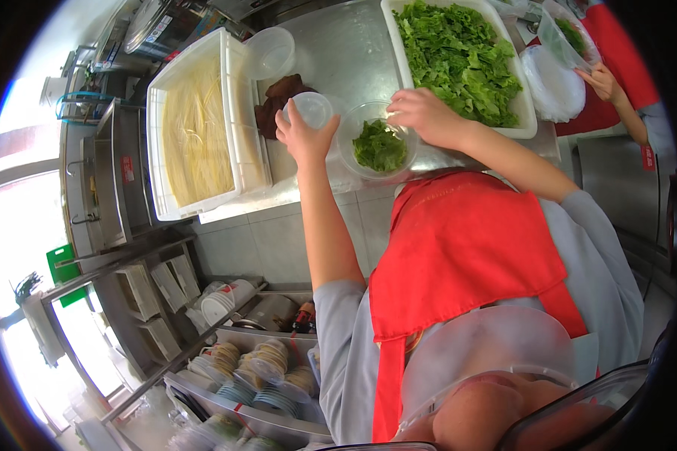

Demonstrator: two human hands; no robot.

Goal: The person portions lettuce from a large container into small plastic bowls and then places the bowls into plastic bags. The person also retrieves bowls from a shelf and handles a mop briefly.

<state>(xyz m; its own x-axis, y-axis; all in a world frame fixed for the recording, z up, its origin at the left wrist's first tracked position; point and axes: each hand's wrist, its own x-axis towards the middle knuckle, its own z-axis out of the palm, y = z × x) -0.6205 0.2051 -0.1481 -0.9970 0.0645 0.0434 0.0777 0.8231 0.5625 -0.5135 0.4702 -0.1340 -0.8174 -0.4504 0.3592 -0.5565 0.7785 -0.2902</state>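
Observation:
My left hand (307, 138) grips a small translucent plastic cup (314, 107), thumb and fingers spread around it. Just right of it, a clear round plastic bowl (347, 149) stands on the steel table (338, 51) with torn lettuce (379, 147) inside. The curled fingers of my right hand (426, 115) reach over the bowl's far right rim. Whether they pinch the rim or a leaf is hidden. Behind that hand lies a white tray (398, 42) heaped with cut green lettuce (457, 62). A dark brown cloth (276, 101) lies beyond the cup.
A white plastic crate (228, 113) of pale yellow noodle-like strands under film sits at left, beside an empty translucent tub (271, 53). At right, a co-worker's hand (601, 82) holds a clear container (564, 36) of greens above a stack of clear plastic lids or bowls (553, 84).

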